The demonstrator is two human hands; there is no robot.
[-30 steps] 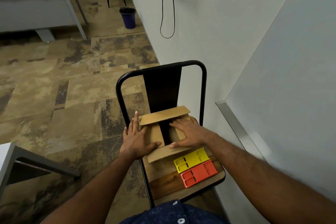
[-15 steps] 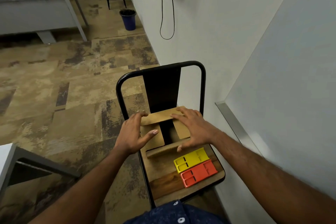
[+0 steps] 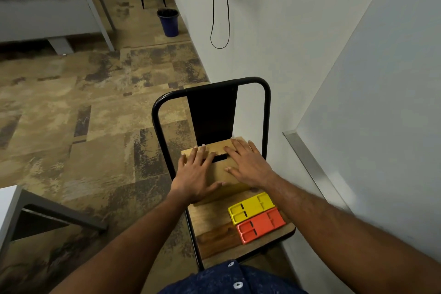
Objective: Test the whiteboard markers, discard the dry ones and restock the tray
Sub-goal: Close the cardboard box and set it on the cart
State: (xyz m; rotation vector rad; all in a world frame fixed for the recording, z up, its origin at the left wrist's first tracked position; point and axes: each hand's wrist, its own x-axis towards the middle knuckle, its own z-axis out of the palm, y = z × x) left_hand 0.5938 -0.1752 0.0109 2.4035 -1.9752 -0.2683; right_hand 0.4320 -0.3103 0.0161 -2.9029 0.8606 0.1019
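A brown cardboard box [image 3: 220, 170] stands on the wooden seat of a black metal chair [image 3: 214, 229]. Its top flaps are folded down, with a small dark gap left near the back. My left hand [image 3: 195, 174] lies flat on the left flap with straight fingers. My right hand [image 3: 248, 164] presses flat on the right flap. In front of the box lie a yellow tray [image 3: 251, 206] and an orange tray [image 3: 261, 225], side by side. What is inside the box is hidden, and no markers are visible.
A whiteboard [image 3: 381, 107] with a metal frame hangs on the wall at right. A blue bin [image 3: 168, 22] stands by the wall farther back. A white desk [image 3: 47, 2] is at far left, another table corner [image 3: 14, 207] near left. A black cable [image 3: 219, 7] hangs on the wall.
The box flaps, open a second ago, have been folded down nearly shut. Both hands moved from the side flaps onto the top and now press flat there.
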